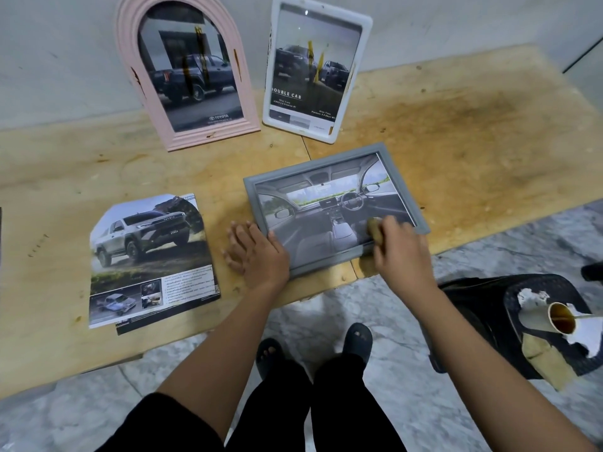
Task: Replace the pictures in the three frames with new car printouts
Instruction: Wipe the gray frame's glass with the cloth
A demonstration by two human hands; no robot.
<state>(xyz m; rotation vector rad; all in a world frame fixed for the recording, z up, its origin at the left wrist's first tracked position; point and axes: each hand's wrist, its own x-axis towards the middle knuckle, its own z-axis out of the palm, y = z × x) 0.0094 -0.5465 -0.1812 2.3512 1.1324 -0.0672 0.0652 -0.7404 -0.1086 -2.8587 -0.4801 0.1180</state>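
A grey rectangular frame [385, 154] lies flat on the wooden table, showing a car-interior picture. My left hand [254, 252] rests flat on the table with its thumb against the frame's near left corner. My right hand [398, 246] pinches a small tan piece [375, 231], perhaps tape, at the frame's near right part. A pink arched frame [130, 76] and a white rectangular frame [359, 60] stand against the wall, each holding a dark pickup picture. A stack of car printouts [150, 256] lies at the left, a silver pickup on top.
The wooden table [456, 141] has a dark stain at the right. A black plastic stool [489, 308] at the right carries a roll of tan tape [561, 321] and paper scraps. My feet in black sandals stand on the marble floor below.
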